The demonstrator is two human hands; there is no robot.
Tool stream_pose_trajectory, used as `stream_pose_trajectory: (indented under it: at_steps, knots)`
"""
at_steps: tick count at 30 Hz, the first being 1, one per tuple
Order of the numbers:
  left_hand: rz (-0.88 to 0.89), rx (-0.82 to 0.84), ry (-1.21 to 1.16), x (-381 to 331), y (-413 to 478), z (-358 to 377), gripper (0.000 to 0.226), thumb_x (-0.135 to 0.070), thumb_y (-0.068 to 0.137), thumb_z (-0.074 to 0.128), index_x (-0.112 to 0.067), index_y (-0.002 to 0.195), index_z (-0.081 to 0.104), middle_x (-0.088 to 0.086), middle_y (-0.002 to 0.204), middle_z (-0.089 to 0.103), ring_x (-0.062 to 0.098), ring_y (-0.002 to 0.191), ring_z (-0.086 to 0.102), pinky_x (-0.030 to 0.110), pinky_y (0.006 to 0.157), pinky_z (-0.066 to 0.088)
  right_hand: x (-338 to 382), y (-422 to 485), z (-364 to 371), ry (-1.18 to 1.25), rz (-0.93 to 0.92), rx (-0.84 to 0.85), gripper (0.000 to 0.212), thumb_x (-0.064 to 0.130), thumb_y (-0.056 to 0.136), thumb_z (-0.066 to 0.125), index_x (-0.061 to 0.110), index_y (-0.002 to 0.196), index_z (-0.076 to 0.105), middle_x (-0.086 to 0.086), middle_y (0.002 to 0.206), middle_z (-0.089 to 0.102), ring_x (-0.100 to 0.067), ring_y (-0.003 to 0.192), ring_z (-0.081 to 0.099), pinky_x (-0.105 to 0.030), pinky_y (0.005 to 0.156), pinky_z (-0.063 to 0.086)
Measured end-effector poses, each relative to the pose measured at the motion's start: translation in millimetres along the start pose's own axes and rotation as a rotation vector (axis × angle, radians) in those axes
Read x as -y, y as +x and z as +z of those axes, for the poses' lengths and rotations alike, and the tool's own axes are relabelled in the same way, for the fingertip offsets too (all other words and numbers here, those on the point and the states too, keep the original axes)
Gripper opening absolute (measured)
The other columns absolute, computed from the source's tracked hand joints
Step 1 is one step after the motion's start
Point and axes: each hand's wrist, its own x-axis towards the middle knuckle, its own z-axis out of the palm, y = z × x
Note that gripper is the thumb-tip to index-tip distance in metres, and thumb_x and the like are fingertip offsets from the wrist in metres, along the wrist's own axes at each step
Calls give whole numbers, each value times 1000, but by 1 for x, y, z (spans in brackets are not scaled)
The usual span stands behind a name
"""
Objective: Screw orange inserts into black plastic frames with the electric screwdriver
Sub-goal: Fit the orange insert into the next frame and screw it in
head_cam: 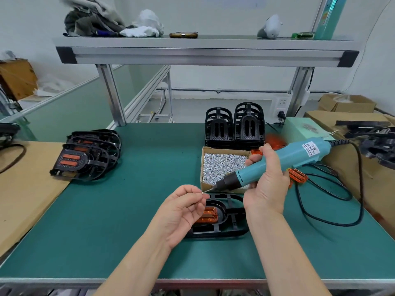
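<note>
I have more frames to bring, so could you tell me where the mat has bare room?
The widest bare patch lies between the finished stack and the screw box. The near-left mat, between the cardboard sheet and the left hand, is bare too. The right is crowded with cable loops and the screwdriver.

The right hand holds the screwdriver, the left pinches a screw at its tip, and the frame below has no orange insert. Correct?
Not quite: the head view shows an orange insert lying in the black frame. The right hand, screwdriver, left hand and screw are as stated.
</note>
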Motion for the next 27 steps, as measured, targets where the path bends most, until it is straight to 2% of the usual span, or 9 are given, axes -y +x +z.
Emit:
stream_pose_trajectory:
  at_steps: [16, 27]
  knots:
    - [-10, -29, -42, 1, -7, -3, 14, 7, 73, 68, -7, 71, 68, 19, 85, 69, 17, 68, 67, 22, 62, 58, -7, -5, -3, -27, 36, -11, 20, 26, 88, 74, 17, 100, 60, 4, 64, 65, -8, 61, 63, -15, 51, 50]
    - [90, -40, 27, 9, -6, 0, 14, 7, 68, 71, -6, 71, 66, 21, 83, 67, 19, 75, 71, 23, 64, 58, -7, -2, -7, -27, 31, -17, 16, 26, 89, 74, 19, 95, 61, 3, 65, 65, -9, 60, 63, -18, 52, 51]
